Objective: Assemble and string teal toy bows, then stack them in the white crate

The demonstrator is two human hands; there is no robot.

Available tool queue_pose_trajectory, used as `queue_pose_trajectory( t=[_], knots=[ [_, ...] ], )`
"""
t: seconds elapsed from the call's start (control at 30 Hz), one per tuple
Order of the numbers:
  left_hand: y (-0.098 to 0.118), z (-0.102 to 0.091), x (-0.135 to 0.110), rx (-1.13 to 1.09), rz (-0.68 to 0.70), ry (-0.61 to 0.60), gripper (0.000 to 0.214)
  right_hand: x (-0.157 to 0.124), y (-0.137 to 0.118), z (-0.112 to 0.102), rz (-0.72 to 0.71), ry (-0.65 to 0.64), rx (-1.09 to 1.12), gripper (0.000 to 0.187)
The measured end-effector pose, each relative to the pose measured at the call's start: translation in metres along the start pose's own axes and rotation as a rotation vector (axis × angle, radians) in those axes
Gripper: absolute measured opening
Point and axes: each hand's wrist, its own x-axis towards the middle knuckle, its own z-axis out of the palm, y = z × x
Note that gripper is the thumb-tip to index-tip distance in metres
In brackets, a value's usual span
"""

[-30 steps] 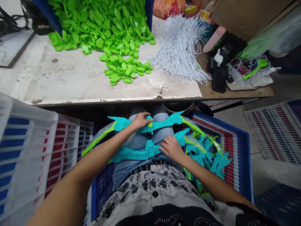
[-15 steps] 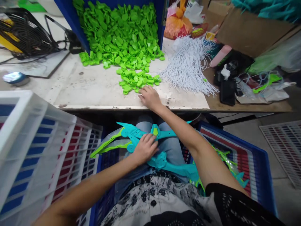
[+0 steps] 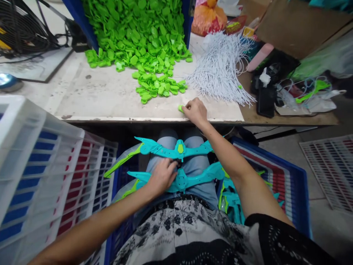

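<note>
Two teal bow-shaped plastic pieces lie across my lap, one behind the other. The far bow-shaped piece [image 3: 165, 150] has a green insert at its centre. On the near bow-shaped piece [image 3: 197, 181] the centre is bare teal. My left hand [image 3: 163, 175] lies over the near piece's left arm, fingers bent around it; its underside contact is hidden. Above the table's front edge, my right hand [image 3: 196, 111] pinches a small green plastic piece [image 3: 180, 108]. Just behind it is a small pile of matching green pieces [image 3: 160, 86].
A blue crate [image 3: 190, 25] spills many green pieces onto the table [image 3: 110, 99]. White ties [image 3: 220, 70] lie in a bundle to the right, near a phone [image 3: 266, 103]. A white basket [image 3: 52, 129] stands at left, a blue crate [image 3: 302, 184] at right.
My right hand has drawn back rightward from the small pile with a green piece. The near bow-shaped piece, tilted before, now lies level, and my left hand has shifted slightly left and down.
</note>
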Motion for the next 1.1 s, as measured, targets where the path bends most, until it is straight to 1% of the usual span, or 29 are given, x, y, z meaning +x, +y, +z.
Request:
queue_pose_trajectory(
  t=[0.03, 0.07, 0.1, 0.13, 0.17, 0.23, 0.27, 0.3, 0.37, 0.47, 0.53, 0.6, 0.7, 0.8, 0.87, 0.93, 1.0, 1.03, 1.1],
  knots=[
    [-0.003, 0.002, 0.008, 0.041, 0.016, 0.074, 0.036, 0.000, 0.004, -0.001, -0.025, 0.025, -0.007, 0.023],
    [-0.005, 0.004, 0.017, 0.086, 0.038, 0.115, 0.041, 0.001, 0.008, -0.002, -0.071, 0.045, 0.004, 0.021],
    [-0.008, 0.007, 0.026, 0.127, 0.058, 0.124, 0.045, 0.003, 0.012, -0.003, -0.147, 0.055, 0.030, 0.018],
    [-0.012, 0.010, 0.034, 0.155, 0.075, 0.105, 0.048, 0.005, 0.015, -0.003, -0.253, 0.045, 0.065, 0.018],
    [-0.015, 0.012, 0.041, 0.166, 0.084, 0.071, 0.050, 0.008, 0.019, -0.004, -0.378, 0.006, 0.100, 0.020],
    [-0.020, 0.010, 0.053, 0.136, 0.089, 0.000, 0.050, 0.014, 0.027, -0.005, -0.606, -0.145, 0.138, 0.025],
    [-0.022, 0.006, 0.059, 0.091, 0.091, -0.027, 0.050, 0.017, 0.031, -0.007, -0.676, -0.228, 0.138, 0.026],
    [-0.024, -0.001, 0.064, 0.026, 0.091, -0.055, 0.049, 0.020, 0.035, -0.009, -0.714, -0.295, 0.127, 0.027],
    [-0.029, -0.020, 0.076, -0.143, 0.077, -0.134, 0.047, 0.022, 0.039, -0.014, -0.722, -0.360, 0.081, 0.031],
    [-0.038, -0.043, 0.099, -0.380, 0.018, -0.339, 0.043, 0.020, 0.040, -0.024, -0.709, -0.374, -0.026, 0.031],
    [-0.046, -0.047, 0.114, -0.465, -0.018, -0.474, 0.046, 0.014, 0.037, -0.031, -0.746, -0.388, -0.092, 0.025],
    [-0.051, -0.043, 0.126, -0.513, -0.069, -0.556, 0.049, 0.005, 0.035, -0.035, -0.799, -0.389, -0.146, 0.022],
    [-0.055, -0.034, 0.138, -0.589, -0.141, -0.582, 0.053, -0.006, 0.036, -0.038, -0.845, -0.349, -0.219, 0.021],
    [-0.053, -0.030, 0.144, -0.638, -0.142, -0.602, 0.056, -0.011, 0.043, -0.035, -0.867, -0.295, -0.231, 0.024],
    [-0.052, -0.029, 0.146, -0.663, -0.149, -0.618, 0.054, -0.014, 0.048, -0.031, -0.847, -0.240, -0.191, 0.026],
    [-0.052, -0.027, 0.147, -0.753, -0.201, -0.645, 0.051, -0.022, 0.052, -0.027, -0.792, -0.161, -0.125, 0.026],
    [-0.053, -0.025, 0.146, -0.888, -0.268, -0.681, 0.048, -0.041, 0.056, -0.023, -0.734, -0.082, -0.028, 0.026],
    [-0.054, -0.023, 0.146, -0.944, -0.298, -0.690, 0.048, -0.055, 0.057, -0.021, -0.714, -0.054, 0.032, 0.026],
    [-0.055, -0.020, 0.145, -1.012, -0.334, -0.687, 0.048, -0.090, 0.061, -0.013, -0.691, -0.038, 0.139, 0.028]
  ],
)
